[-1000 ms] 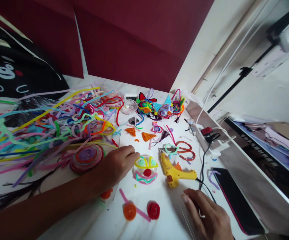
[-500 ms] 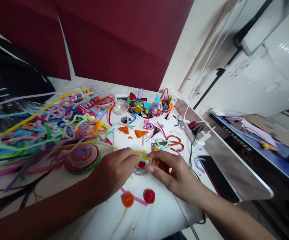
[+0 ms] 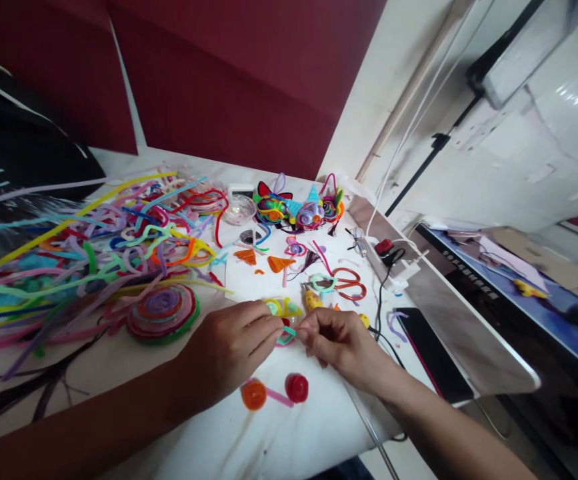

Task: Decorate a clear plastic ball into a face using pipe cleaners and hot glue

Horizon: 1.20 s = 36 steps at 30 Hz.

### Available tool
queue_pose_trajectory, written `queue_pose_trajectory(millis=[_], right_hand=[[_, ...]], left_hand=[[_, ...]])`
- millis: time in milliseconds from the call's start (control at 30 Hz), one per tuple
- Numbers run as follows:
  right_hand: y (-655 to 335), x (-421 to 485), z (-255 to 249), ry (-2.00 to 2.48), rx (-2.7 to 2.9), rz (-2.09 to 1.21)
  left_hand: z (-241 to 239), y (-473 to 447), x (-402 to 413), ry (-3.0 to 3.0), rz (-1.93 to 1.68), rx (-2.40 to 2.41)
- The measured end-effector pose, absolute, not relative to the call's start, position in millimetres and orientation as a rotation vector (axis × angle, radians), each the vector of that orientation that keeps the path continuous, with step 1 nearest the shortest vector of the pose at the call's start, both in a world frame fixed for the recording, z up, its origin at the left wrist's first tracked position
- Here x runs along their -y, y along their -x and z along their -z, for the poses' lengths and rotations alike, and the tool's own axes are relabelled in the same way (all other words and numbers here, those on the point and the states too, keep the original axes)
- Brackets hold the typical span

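Observation:
A short teal pipe cleaner (image 3: 289, 330) spans the gap between my two hands. My left hand (image 3: 239, 343) is closed, its fingertips at the left end of the piece. My right hand (image 3: 341, 340) pinches the other end between thumb and fingers. Just behind the fingertips is a small clear and coloured piece with yellow pipe cleaner loops (image 3: 289, 307), partly hidden by my hands. Nearer me lie an orange coil (image 3: 254, 395) and a red coil (image 3: 297, 388), with a pink strip (image 3: 279, 398) between them. A yellow pointed tool (image 3: 313, 299) lies behind my right hand.
A tangled heap of pipe cleaners (image 3: 93, 247) covers the left side, beside a large layered coil (image 3: 163, 312). Orange-handled scissors (image 3: 349, 285), orange triangles (image 3: 279, 264) and finished colourful figures (image 3: 310, 215) lie farther back. A phone (image 3: 436, 357) and a black cable (image 3: 381, 300) are at right.
Both hands have moved slightly toward me, and the right fingers have closed into a pinch. The teal piece now stretches between the fingertips. More of the yellow tool shows.

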State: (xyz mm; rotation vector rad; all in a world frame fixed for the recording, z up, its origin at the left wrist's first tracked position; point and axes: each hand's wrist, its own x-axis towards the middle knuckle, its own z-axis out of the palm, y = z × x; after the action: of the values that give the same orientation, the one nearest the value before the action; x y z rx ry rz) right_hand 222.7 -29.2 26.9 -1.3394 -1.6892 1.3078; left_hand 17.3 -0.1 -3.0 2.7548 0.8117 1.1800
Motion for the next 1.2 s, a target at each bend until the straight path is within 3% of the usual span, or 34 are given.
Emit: queue_pose_trajectory(millis=[300, 867, 1000, 1200], right_hand=[[-223, 35, -27, 1.247, 1.387, -1.836], [-222, 23, -24, 1.195, 1.465, -1.993], [-233, 20, -30, 1.185, 1.578, -1.871], [-267, -11, -24, 1.335, 1.725, -1.320]], left_hand=[[2, -16, 12, -2.757, -1.150, -0.725], [6, -19, 17, -2.546, -1.103, -0.787], [2, -20, 19, -2.567, -1.030, -0.748], [2, -19, 21, -2.571, -0.898, -0.676]])
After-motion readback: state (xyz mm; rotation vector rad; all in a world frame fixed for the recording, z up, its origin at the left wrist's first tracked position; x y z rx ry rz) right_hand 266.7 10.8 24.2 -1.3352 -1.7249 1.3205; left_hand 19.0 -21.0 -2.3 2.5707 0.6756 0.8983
